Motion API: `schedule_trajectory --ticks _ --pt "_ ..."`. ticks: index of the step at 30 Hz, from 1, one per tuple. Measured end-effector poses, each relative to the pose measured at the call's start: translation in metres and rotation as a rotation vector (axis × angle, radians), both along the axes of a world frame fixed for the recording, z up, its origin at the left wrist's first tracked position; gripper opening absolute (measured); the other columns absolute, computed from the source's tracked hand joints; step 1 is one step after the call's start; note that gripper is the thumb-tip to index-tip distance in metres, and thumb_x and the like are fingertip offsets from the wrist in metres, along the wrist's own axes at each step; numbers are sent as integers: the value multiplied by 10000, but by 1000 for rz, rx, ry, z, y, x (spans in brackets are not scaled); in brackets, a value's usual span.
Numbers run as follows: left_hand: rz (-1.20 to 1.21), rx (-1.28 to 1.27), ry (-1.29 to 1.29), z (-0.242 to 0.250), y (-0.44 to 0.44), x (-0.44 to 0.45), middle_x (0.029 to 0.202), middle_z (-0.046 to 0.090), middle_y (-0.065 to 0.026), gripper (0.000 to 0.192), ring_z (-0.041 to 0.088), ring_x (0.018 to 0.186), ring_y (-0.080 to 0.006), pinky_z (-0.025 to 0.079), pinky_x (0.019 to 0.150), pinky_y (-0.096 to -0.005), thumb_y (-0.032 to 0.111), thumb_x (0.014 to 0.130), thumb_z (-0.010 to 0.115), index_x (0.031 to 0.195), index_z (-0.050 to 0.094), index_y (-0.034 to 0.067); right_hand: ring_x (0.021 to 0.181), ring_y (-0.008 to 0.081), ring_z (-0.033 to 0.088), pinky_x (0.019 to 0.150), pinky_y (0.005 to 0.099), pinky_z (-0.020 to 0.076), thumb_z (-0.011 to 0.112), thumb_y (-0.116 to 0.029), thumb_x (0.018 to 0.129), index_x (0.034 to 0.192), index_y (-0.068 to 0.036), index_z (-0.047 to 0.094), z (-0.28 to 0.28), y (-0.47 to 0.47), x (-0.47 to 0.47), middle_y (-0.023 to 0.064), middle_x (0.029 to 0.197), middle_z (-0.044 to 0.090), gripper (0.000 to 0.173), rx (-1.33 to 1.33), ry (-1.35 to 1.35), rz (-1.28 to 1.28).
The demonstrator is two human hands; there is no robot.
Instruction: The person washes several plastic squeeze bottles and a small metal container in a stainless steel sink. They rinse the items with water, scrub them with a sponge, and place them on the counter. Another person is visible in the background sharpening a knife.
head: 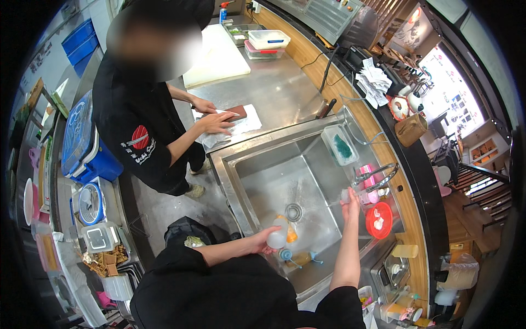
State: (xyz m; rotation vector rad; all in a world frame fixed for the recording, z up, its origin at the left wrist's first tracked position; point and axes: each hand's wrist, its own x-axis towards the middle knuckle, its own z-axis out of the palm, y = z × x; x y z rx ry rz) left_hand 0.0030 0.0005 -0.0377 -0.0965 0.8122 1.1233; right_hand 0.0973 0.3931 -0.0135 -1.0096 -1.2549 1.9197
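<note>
My left hand [265,240] holds a translucent white squeeze bottle [278,234] over the near side of a stainless steel sink [263,177]. Up at the tap [380,179], my right hand [351,204] closes around the end of the spout; the fingers partly hide it, and a thin streak, apparently water, leaves it. Below the held bottle, an orange-tinted bottle [292,234] lies near the drain [294,212]. A bottle with brownish contents [299,259] and blue caps [285,254] lie in the near corner.
A co-worker at the left presses a knife [228,112] on a brown sharpening stone [242,113] over a white cloth [250,123]. A clear tub with a green scouring pad [342,146] and a red bowl [380,222] stand along the sink's right ledge. A black bin bag [189,228] stands below left.
</note>
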Motion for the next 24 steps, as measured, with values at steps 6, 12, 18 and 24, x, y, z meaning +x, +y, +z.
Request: schedule_trajectory --ticks 6,12,18,24 --pt "4 -7 -1 0 2 0 944 713 -107 683 640 630 -143 489 534 -252 706 902 467 1156 614 88 921 160 574 604 336 430 567 -209 982 1291 -76 549 -5 -1 2 41 1110 608 336 -110 4 51" --pt "27 7 10 0 6 -2 900 711 -85 687 618 601 -137 459 499 -255 712 896 469 1104 634 79 888 174 596 588 345 429 547 -117 938 1288 -73 544 -3 7 6 38 1066 621 353 -151 -14 134" --pt "21 -54 58 0 7 -1 862 711 -70 693 597 554 -145 458 470 -267 723 883 468 1063 655 80 965 195 636 694 369 503 636 -91 872 1276 -53 590 -2 9 2 72 1134 644 409 3 -49 -56" --pt "53 -44 32 10 6 -2 884 700 -106 652 637 586 -173 489 506 -272 675 901 492 1154 600 84 1161 236 573 1020 381 451 590 33 829 1249 53 589 -7 11 1 139 1257 608 420 12 181 -59"
